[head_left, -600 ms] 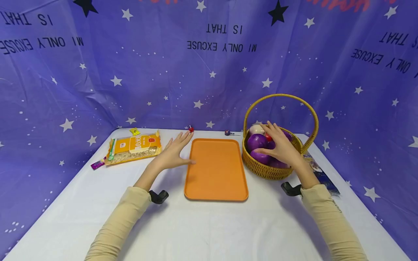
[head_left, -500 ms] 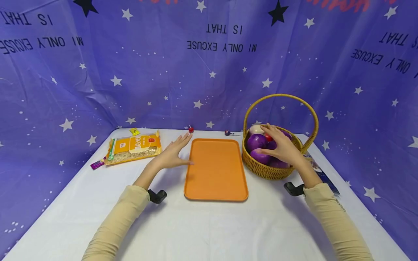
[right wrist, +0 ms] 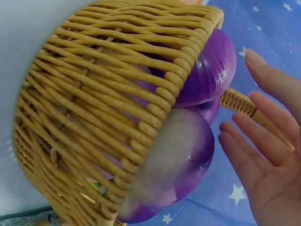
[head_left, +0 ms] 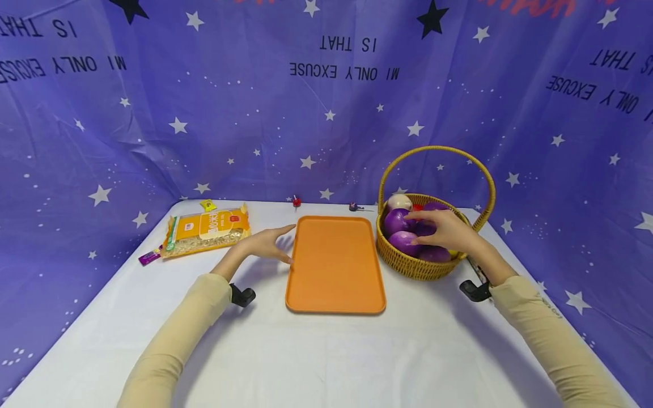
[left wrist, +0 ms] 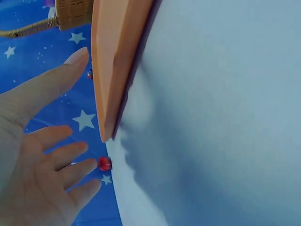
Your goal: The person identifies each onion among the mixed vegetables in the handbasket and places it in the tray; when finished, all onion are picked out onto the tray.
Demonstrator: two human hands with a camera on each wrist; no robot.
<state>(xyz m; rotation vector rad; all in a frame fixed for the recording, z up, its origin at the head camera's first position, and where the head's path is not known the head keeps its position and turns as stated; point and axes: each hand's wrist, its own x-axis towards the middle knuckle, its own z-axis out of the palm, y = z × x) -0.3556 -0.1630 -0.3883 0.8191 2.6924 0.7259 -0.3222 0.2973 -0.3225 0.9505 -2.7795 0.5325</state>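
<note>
My left hand [head_left: 261,245] hovers at the left edge of an orange tray [head_left: 335,266]. Its fingers are spread, with nothing in them, in the left wrist view too. Over a wicker basket [head_left: 415,270] on the right, my right hand [head_left: 453,231] reaches in above several purple onions [head_left: 405,242]. The thumb and fingers are apart, near the front onion. In the right wrist view a gap shows between that hand and a glossy purple onion [right wrist: 221,66]. A whitish round item [head_left: 399,202] and a bit of red [head_left: 418,207] sit farther back in the basket.
A yellow bag of grain [head_left: 208,232] lies at the left, with a yellow sweet [head_left: 208,205] behind it and a purple packet [head_left: 150,256] beside it. A red lollipop [head_left: 297,202] and a dark one [head_left: 355,207] lie at the back edge. The basket's tall handle [head_left: 436,148] arches up.
My right hand has drawn back and to the right over the basket, its fingers lower and closer to the thumb. The left hand has turned slightly and shifted left. The tray and basket remain in place.
</note>
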